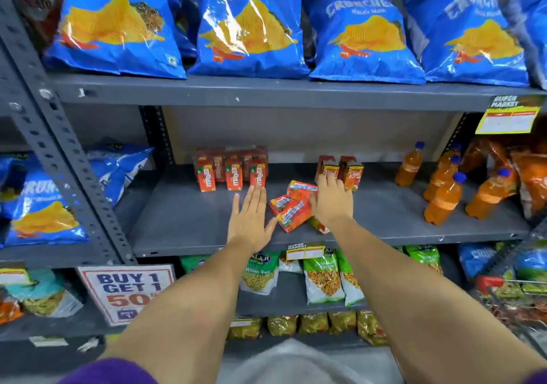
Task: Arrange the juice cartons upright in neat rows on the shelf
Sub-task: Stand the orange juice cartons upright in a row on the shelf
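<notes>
While right hand (pixel 333 203) fingers touch toppled cartons (pixel 293 206), left hand (pixel 251 218) flat beside.

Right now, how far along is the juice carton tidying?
Partly done. The red cartons at the back stand upright in rows. The right hand rests on the toppled cartons; the left hand hovers open. That pile remains to be stood up.
</notes>
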